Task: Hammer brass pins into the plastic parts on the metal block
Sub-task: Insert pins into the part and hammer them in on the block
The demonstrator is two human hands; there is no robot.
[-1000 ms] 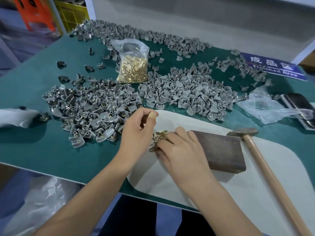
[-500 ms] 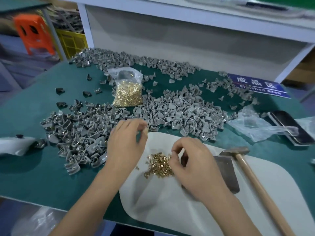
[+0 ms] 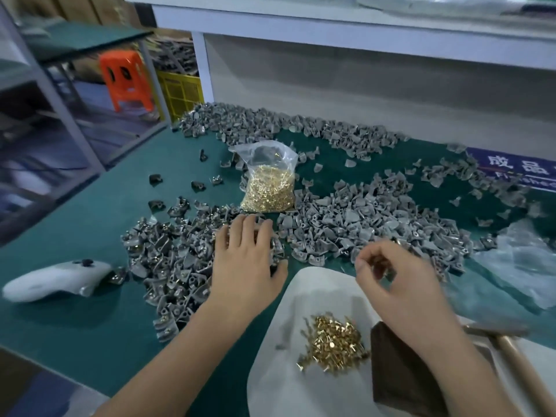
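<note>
My left hand (image 3: pixel 249 260) lies flat with spread fingers on the left heap of grey plastic parts (image 3: pixel 174 260). My right hand (image 3: pixel 400 284) hovers with curled fingers at the near edge of the middle heap of grey parts (image 3: pixel 376 218); brass glints between its fingers, so it seems to pinch a few brass pins. A loose heap of brass pins (image 3: pixel 334 344) lies on the white mat (image 3: pixel 301 296). The dark metal block (image 3: pixel 400 365) sits on the mat, partly hidden by my right forearm. Beside it lies the hammer (image 3: pixel 511 350).
A clear bag of brass pins (image 3: pixel 269 182) stands between the heaps. A white controller (image 3: pixel 57 279) lies at the left, crumpled clear plastic (image 3: pixel 523 266) at the right. A blue sign (image 3: pixel 511 167) marks the far right. More grey parts line the table's back edge.
My left hand left the pin heap and spread flat on the left heap of parts. My right hand rose from the loose pins toward the middle heap. The view tilted up.
</note>
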